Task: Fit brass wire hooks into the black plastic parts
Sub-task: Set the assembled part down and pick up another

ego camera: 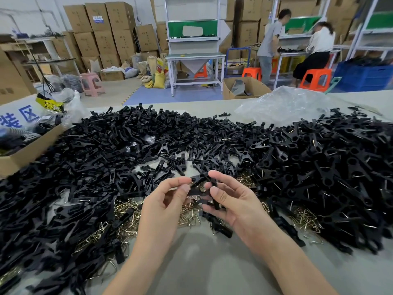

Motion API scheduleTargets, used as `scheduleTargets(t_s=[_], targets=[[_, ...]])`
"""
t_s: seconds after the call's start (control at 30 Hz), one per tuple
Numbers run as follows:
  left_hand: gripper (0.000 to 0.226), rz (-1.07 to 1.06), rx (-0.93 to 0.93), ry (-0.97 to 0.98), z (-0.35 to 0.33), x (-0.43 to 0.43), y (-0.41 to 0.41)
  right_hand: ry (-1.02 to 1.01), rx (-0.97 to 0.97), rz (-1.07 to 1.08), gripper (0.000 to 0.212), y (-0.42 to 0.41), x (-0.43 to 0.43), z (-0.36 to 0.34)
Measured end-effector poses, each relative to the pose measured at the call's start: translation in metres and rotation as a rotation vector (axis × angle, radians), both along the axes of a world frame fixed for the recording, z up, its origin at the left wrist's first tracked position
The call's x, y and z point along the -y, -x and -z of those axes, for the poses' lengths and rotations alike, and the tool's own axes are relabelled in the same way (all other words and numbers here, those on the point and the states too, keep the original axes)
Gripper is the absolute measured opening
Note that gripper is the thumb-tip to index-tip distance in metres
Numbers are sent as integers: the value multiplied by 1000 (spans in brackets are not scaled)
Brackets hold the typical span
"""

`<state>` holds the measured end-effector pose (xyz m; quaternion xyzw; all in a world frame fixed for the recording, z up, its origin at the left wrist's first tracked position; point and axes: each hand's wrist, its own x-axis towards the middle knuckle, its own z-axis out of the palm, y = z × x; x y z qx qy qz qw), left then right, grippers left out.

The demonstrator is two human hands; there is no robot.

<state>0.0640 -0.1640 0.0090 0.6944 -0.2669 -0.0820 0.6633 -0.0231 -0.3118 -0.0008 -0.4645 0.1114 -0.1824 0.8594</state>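
Much looks left: loose brass wire hooks [125,211] strew the desk [202,262] around six o'clock, and beyond, toward ten o'clock, lies a heap of bare black plastic parts [127,141]. The pile [319,162] at two o'clock seems already wired. At centre, forearms reach forward; left hand [168,201] and right hand [231,201] each keep a fingertip grip pinching one black part [201,179] above the hooks.
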Motion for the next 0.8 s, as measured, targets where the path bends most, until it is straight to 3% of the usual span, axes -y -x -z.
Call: scheduleTargets(t_s=[0.1,0.33,0.53,0.8], targets=[[14,-12,-44,62,-2,0,-1,48,8,-49,34,1,-2,0],[26,139,-290,249,0,4,4,299,-29,-67,33,-1,-15,4],[14,143,-41,51,-3,3,8,369,-46,27,32,-1,-12,5],[7,53,-66,101,1,1,0,236,-45,134,33,-2,-6,3]])
